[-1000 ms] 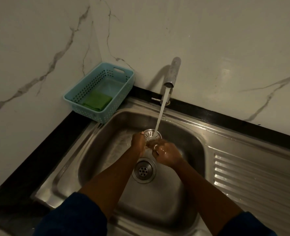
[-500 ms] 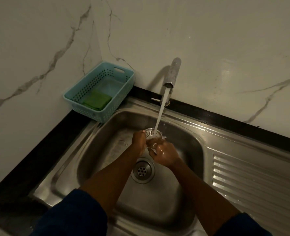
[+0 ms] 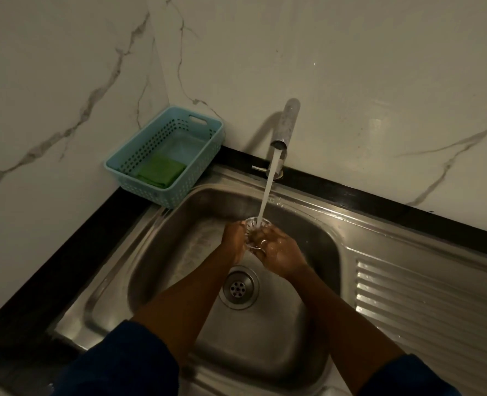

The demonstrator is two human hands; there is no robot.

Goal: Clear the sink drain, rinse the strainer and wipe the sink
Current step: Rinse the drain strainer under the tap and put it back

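Above the sink [image 3: 162, 252] basin, near its back wall: both my forearms extended forward. My left hand [image 3: 234, 240] curls round the strainer [image 3: 258, 223] rim; my right hand [image 3: 281, 252] grips its opposite side. Strainer sits under the tap [image 3: 286, 124] stream, above the drain [image 3: 239, 287].

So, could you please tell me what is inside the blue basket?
A folded green cloth lies at the blue basket's near end; anything beneath it is covered.

Lighting is dim. White marble-pattern wall panels [image 3: 379, 67] with grey veins meet in a corner directly behind the light-blue perforated basket [image 3: 192, 178]. A black countertop strip [image 3: 379, 202] runs along the wall base, right of the basket.
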